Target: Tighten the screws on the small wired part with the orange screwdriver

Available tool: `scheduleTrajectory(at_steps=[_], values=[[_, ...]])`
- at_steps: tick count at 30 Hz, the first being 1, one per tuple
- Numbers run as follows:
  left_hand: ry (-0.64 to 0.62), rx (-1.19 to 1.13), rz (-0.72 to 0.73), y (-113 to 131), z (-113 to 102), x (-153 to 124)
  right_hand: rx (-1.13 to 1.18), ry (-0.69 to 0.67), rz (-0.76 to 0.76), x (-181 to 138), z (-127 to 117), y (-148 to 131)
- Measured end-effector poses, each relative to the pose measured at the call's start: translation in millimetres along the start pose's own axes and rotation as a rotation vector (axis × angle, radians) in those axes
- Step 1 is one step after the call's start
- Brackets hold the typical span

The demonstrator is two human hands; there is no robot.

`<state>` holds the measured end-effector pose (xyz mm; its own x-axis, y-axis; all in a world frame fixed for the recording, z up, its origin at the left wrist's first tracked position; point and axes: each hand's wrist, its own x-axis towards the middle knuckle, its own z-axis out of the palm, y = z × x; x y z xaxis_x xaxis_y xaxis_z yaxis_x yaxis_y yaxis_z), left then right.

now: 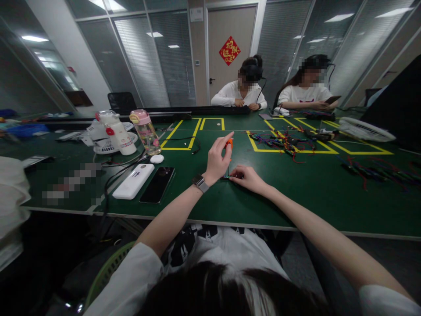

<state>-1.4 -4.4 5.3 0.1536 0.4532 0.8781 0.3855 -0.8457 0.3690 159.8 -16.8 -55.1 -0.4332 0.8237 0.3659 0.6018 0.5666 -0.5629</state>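
Observation:
My left hand [217, 160], with a watch on its wrist, grips the orange handle of a small screwdriver [230, 143] that stands upright over the green table [296, 197]. Its tip points down at a small dark part with coloured wires [227, 177]. My right hand [247, 177] lies flat on the table and pins that part with its fingertips. Both hands are near the table's middle, close to my side.
A white power bank [133, 181] and a black phone [157, 184] lie at the left, with a pink-lidded bottle [145, 131] and white bottle [116, 131] behind. Piles of wired parts [286, 142] sit at the far right. Two people sit across the table.

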Motion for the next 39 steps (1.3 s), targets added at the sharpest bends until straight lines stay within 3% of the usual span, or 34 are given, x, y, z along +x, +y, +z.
scheduleTrajectory(at_steps=[15, 26, 33, 39], values=[[-0.013, -0.011, 0.005, -2.1, 1.6, -0.5, -0.001, -0.001, -0.011, -0.4, 0.1, 1.0], [0.107, 0.096, -0.019, 2.1, 0.3, 0.7, -0.008, 0.014, -0.009, -0.4, 1.5, 2.7], [0.03, 0.005, -0.004, 1.3, -0.8, 0.5, -0.003, 0.008, -0.012, -0.3, 0.8, 2.5], [0.076, 0.066, 0.008, 1.1, -0.3, 1.2, -0.003, 0.006, -0.016, -0.2, 1.3, 3.2]])
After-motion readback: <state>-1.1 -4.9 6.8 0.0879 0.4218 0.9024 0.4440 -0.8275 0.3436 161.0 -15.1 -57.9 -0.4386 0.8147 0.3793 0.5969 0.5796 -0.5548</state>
